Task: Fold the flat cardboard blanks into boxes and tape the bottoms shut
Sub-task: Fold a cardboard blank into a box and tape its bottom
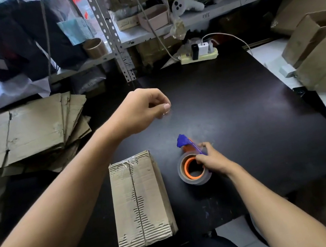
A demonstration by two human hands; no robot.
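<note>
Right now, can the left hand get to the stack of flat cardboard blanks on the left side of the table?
Probably yes. The left hand hovers above the bare black table, its fingers curled with no object visible in them. The flat blanks lie to its left, and nothing stands between them.

A power strip (198,55) with plugged chargers lies at the far edge of the dark surface (241,111). On the far shelf (224,3) rests a white controller (184,5), perhaps a game controller.

Taped box (141,203) on table (244,131), tape roll (194,170) just right; flat blanks (31,133) stacked far left; folded boxes (316,45), apparently, far right.
</note>
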